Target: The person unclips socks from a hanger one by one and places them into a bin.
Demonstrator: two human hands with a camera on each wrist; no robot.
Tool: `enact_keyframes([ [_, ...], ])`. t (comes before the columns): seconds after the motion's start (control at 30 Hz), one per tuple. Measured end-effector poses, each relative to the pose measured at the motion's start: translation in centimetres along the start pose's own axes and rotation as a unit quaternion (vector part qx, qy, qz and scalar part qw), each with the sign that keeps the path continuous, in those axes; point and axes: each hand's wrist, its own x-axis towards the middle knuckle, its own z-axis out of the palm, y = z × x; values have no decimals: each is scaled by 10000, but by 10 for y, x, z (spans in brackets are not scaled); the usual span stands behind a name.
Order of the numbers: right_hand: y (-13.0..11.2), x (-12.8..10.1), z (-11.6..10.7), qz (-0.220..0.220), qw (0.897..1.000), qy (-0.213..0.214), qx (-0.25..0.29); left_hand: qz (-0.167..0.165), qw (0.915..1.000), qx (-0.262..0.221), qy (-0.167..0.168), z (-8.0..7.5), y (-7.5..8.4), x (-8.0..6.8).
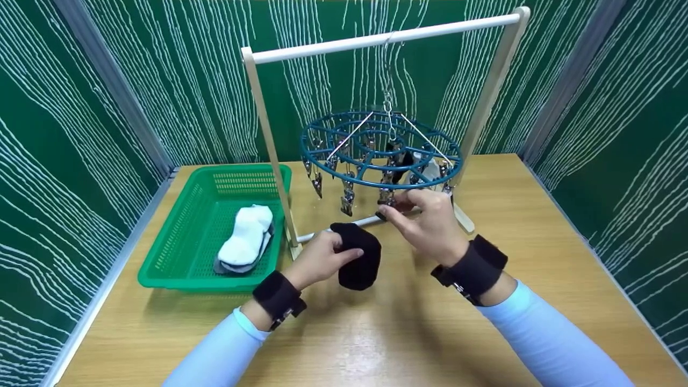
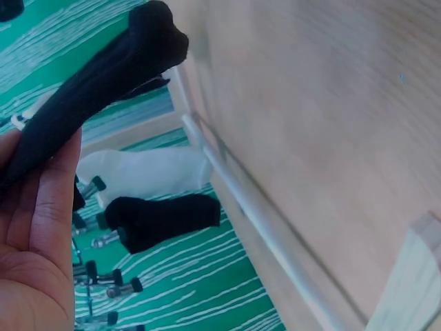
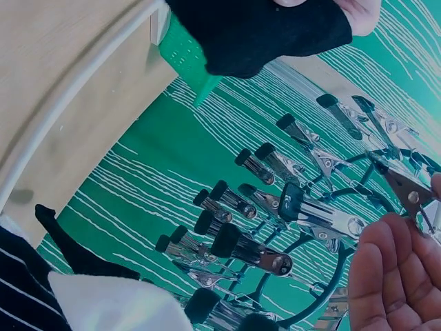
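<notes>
The left hand [image 1: 320, 258] grips a black sock [image 1: 356, 257] just below the round clip hanger [image 1: 380, 150], above the worktop. The right hand [image 1: 427, 221] pinches a metal clip [image 1: 385, 200] on the hanger's near rim. Best to squeeze that clip wide, feed the sock's cuff between its tips, then release

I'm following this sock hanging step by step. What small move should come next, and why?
Probably lift the black sock, held by the left hand, up to the metal clip that the right hand fingers under the round teal peg hanger; sock and clip are apart.
</notes>
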Motion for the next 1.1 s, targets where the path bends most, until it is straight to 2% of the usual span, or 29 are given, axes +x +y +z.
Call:
enact_keyframes([
  [0.2,-1,0,-2,95,9998,101,-139,-94,9999,-47,-32,-12,5,-4],
  [0.4,-2,0,-3,188,9997,120,-78,-113,9996,222,134,-35,10,-10],
  [0.63,-2,0,-2,99,9997,154,-184,-145,9989,348,280,-76,14,-18],
  [0.93,-3,1,-3,258,9996,5,-122,-28,9960,851,286,-132,14,-30],
  [1.1,-2,2,-3,281,9996,10,-99,-237,9955,874,294,-158,6,-36],
])
